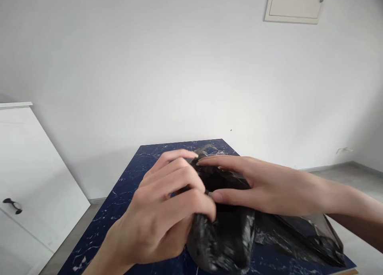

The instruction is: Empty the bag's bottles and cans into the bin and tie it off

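A crumpled black plastic bag [223,243] lies on the blue marble-patterned table [128,187], with thin see-through film spreading to the right. My left hand [170,207] is closed on the bag's near-left part, its fingers curled into the plastic and its thumb hidden. From the right, my right hand [254,183] reaches across the top of the bag. Its fingers are stretched out flat, the thumb held apart from them, and the fingertips touch the plastic close to my left fingers. Whatever the bag may contain is not visible.
The table's far edge meets a white wall [119,67]. A white cabinet [36,167] with a black handle [12,206] stands at the left. High on the wall is a white panel door [295,3]. Grey floor [359,175] shows at the right.
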The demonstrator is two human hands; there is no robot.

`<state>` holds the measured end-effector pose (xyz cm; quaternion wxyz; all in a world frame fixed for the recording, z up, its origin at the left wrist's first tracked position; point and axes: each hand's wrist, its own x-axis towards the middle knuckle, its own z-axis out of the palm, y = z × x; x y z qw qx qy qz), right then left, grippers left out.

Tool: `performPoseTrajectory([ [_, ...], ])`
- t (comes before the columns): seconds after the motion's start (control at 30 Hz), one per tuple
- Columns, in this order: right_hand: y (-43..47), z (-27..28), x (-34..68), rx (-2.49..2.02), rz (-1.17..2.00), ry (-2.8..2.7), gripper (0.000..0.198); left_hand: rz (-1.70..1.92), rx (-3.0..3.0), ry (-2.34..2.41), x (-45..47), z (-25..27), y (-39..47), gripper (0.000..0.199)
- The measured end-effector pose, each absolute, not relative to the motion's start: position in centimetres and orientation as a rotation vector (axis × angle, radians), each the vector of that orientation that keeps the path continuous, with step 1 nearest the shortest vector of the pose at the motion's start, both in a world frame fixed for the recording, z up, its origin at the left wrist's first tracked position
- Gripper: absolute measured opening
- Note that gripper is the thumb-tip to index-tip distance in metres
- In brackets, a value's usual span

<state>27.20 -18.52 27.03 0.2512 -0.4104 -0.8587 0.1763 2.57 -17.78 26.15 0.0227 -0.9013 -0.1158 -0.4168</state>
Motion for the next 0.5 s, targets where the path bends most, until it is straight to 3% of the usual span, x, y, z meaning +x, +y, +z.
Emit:
performPoseTrajectory([
  [0.17, -19.3, 24.8, 30.2, -1.220, 0.394, -2.199, 0.043, -1.344, -2.812, -0.230, 0.5, 24.3, -17.1, 0.031],
  [0.37, -22.5, 22.0, 30.9, -0.979, -0.001, -2.267, 0.037, -1.465, -2.886, -0.469, -2.2, 21.8, -16.1, 0.027],
  [0.5, -24.4, 20.5, 30.1, -0.765, -0.278, -2.226, 0.014, -1.324, -2.850, -0.590, -2.7, 21.0, -14.8, 0.023],
])
